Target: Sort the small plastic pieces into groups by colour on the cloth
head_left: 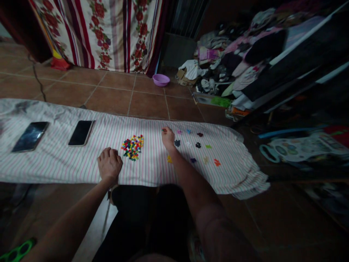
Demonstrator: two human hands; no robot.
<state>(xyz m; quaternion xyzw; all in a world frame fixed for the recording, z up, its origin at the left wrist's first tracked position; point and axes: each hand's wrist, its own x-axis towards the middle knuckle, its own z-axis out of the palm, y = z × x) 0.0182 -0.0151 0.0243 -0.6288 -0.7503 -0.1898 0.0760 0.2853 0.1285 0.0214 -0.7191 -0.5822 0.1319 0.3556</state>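
Observation:
A striped cloth (68, 160) lies spread on the tiled floor in front of me. On it sits a heap of small coloured pieces (132, 147). To its right, several single pieces (198, 145) are laid out apart from one another. My right hand (167, 137) reaches over them, fingers pinched on a small red piece (164, 129) at the far edge of the cloth. My left hand (109, 162) rests on the cloth left of the heap, its fingers curled under, and I cannot make out whether anything is in it.
Two dark phones (81, 133) (30, 136) lie on the cloth's left part. A purple bowl (160, 79) stands on the floor by a flowered curtain. A pile of clothes (231, 54) and a toy (297, 147) crowd the right side.

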